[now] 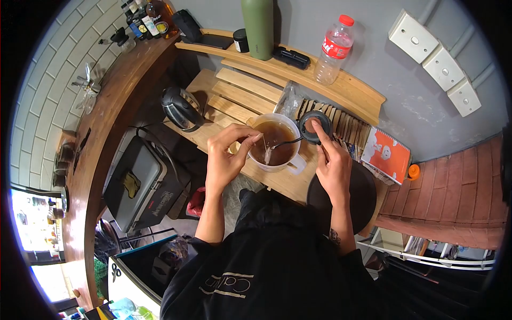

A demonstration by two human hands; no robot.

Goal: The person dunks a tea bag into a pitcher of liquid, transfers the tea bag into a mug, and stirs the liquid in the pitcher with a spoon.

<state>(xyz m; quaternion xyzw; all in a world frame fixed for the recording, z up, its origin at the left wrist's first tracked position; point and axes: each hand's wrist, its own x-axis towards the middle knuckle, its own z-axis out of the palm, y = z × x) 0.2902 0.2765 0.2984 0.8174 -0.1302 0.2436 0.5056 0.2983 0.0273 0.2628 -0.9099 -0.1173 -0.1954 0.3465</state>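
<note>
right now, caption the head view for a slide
Left hand pinching teabag string over pitcher of brown liquid, right hand at black round utensil.

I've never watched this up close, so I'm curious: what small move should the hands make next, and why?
Perhaps raise the left hand a little, keeping the pale bundle over the pitcher. That hand's thumb and finger seem to pinch a thin string above the bundle, and the liquid is brown; staying there should let drips fall back in.
</note>
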